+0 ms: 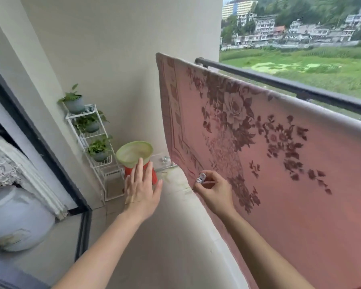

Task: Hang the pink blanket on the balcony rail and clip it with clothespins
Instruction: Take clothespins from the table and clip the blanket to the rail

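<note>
With the left hand [141,190] spread and empty, the right hand [214,190] pinches a clothespin [201,177] while the blanket [269,155] lies unclipped over the rail [279,81], so wind could slide it off.

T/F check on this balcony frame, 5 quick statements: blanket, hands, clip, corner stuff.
1. The pink blanket is draped over the balcony rail. True.
2. The right hand holds a small metal clothespin. True.
3. The left hand grips the blanket's edge. False: it is open, fingers spread, apart from the blanket.
4. The green basin lies flat on the floor. False: it sits on a red stool.
5. A white rack in the corner holds potted plants. True.
</note>
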A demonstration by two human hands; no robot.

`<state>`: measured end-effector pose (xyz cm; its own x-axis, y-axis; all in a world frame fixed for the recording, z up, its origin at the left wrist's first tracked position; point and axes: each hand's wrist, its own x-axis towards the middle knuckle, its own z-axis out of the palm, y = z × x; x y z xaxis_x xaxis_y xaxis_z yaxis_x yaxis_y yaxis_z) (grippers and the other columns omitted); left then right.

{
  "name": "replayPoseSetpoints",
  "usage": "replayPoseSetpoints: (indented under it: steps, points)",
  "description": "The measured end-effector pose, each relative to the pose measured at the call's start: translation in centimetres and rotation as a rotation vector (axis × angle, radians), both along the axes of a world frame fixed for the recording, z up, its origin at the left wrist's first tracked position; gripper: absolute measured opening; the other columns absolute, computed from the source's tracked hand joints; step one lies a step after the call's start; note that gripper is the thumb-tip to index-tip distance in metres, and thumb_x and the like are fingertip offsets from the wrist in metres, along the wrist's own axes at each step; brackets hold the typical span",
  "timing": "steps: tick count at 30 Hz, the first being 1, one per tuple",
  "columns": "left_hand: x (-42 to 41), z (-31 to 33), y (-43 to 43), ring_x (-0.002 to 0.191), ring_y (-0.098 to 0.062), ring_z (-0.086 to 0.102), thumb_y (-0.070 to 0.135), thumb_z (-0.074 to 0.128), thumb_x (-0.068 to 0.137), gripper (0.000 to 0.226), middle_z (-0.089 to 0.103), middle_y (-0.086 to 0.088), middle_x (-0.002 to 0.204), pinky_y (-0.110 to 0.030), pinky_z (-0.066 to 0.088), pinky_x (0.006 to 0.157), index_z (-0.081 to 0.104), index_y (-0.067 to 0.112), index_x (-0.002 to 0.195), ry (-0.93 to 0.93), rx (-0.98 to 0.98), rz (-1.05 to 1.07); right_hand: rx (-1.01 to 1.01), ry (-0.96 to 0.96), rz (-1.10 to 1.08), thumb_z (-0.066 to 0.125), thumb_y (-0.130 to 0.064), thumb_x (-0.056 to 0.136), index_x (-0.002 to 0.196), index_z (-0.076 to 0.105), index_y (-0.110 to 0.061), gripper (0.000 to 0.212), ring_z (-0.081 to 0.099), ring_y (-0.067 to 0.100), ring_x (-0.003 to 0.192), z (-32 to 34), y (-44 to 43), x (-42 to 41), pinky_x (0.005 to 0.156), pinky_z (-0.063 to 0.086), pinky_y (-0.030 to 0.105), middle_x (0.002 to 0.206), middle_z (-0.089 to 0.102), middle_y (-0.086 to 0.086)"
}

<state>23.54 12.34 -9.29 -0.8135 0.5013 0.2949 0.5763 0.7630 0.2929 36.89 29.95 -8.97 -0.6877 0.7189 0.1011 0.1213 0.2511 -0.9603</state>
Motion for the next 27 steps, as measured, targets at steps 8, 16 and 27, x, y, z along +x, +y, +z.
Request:
replayPoseSetpoints:
  steps: [8, 16, 27]
  points:
    - [-17.7, 1.3, 3.4, 0.150, -0.023, 0.002, 0.051, 0.033, 0.099, 0.065, -0.005, -0.002, 0.165, -0.046, 0.010, 0.119, 0.016, 0.023, 0.155, -0.009, 0.048, 0.049, -0.029, 0.031, 0.097, 0.075, -0.022, 0.079, 0.098, 0.069, -0.029, 0.022, 0.062, -0.010, 0.066, 2.7, 4.7, -20.6, 0.059, 0.046, 0.009, 0.064, 0.069, -0.024]
    - [-39.9, -0.2, 6.2, 0.149, -0.029, 0.011, 0.055, 0.026, 0.094, 0.070, 0.003, -0.007, 0.164, -0.047, 0.015, 0.120, 0.022, 0.019, 0.154, -0.031, 0.055, 0.046, -0.031, 0.029, 0.051, 0.076, -0.037, 0.081, 0.097, 0.072, -0.033, 0.018, 0.065, -0.002, 0.069, 1.3, 7.8, -42.6, 0.070, 0.059, 0.035, 0.074, 0.072, -0.014]
    - [-64.6, -1.3, 16.4, 0.150, -0.020, -0.009, 0.054, 0.027, 0.100, 0.068, -0.019, 0.004, 0.162, -0.045, 0.005, 0.119, -0.001, 0.028, 0.156, -0.200, -0.003, -0.064, -0.049, 0.000, 0.008, 0.077, -0.030, 0.082, 0.094, 0.070, -0.029, 0.013, 0.065, -0.001, 0.071, 0.0, 16.9, -64.5, 0.077, 0.059, 0.037, 0.078, 0.072, -0.013]
